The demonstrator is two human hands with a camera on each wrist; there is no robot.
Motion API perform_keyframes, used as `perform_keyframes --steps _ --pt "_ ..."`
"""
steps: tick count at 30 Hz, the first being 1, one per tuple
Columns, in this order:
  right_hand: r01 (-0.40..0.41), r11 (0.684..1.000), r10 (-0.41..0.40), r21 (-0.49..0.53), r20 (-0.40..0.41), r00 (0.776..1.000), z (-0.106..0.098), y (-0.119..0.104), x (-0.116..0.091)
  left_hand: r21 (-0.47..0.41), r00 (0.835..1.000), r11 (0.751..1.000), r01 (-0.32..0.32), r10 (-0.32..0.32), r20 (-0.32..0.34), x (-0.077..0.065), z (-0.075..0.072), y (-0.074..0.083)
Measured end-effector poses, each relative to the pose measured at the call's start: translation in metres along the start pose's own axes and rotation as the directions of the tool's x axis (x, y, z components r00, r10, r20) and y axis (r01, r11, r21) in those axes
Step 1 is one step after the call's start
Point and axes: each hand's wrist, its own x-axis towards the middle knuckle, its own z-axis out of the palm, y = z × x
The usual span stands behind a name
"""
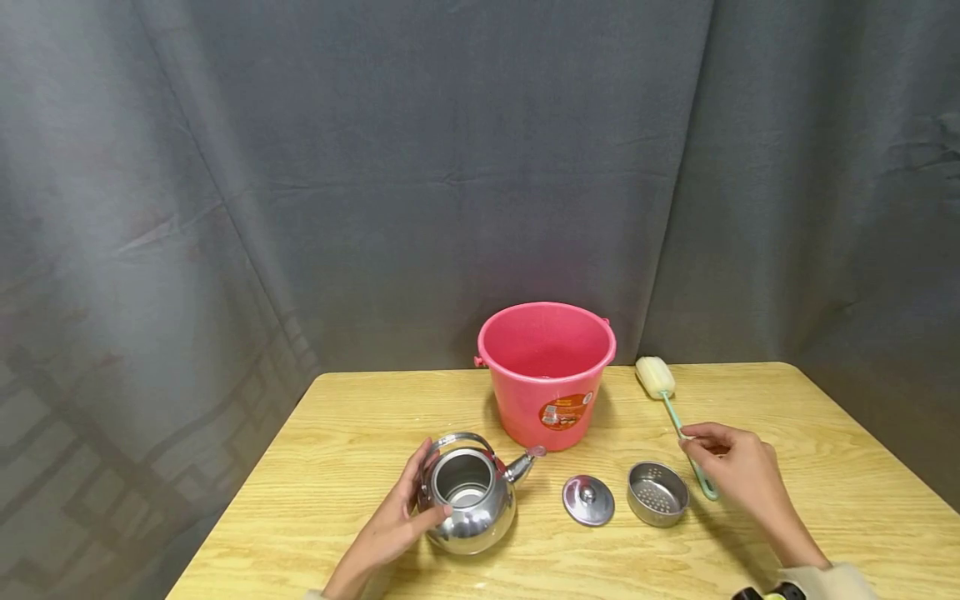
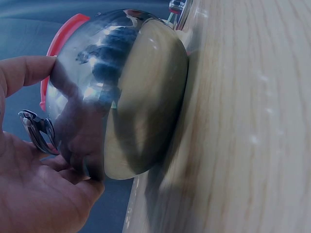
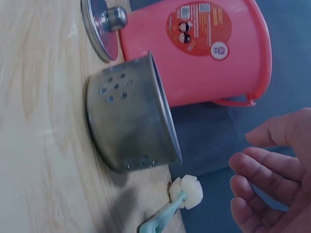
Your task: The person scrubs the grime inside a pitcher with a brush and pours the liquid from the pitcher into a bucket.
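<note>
at a table (image 1: 300, 467), left hand (image 1: 396, 517) gripping kettle (image 1: 480, 527), right hand (image 1: 742, 465) loosely parted, brush handle (image 1: 706, 485) partly hidden

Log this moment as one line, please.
left hand: grips kettle | right hand: holds nothing, above brush | lid: off, on table | strainer: between lid and brush | bucket: behind kettle

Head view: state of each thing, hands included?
Kettle: upright, uncovered.
Lid: off, top side up.
Strainer cup: upright, open side up.
Bucket: upright, open; contents unclear.
Brush: lying down, not held.
Left hand: gripping the kettle.
Right hand: empty, over the brush.
</note>
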Motion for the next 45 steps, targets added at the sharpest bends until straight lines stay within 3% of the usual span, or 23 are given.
perform_keyframes --steps 14,19,25,34,45 --pt "-0.083 0.996 0.083 -0.029 0.010 0.996 0.000 0.026 0.003 -0.009 1.000 1.000 -0.027 0.027 0.007 -0.003 0.001 0.001" --pt "-0.120 0.993 0.120 -0.018 0.006 0.993 0.003 0.029 0.004 -0.006 1.000 1.000 0.003 -0.003 -0.002 -0.003 0.000 0.001" --pt "-0.208 0.978 0.208 0.005 0.038 0.977 0.005 0.032 0.006 0.008 1.000 1.000 -0.009 0.009 -0.004 -0.003 -0.002 0.001" --pt "-0.330 0.944 0.328 -0.003 0.123 0.937 0.008 0.039 0.010 -0.011 1.000 1.000 0.023 -0.023 -0.002 -0.001 -0.001 0.000" --pt "-0.339 0.940 0.338 -0.017 0.165 0.927 0.013 0.051 0.009 -0.010 1.000 1.000 0.005 -0.005 0.000 -0.001 0.000 0.000"
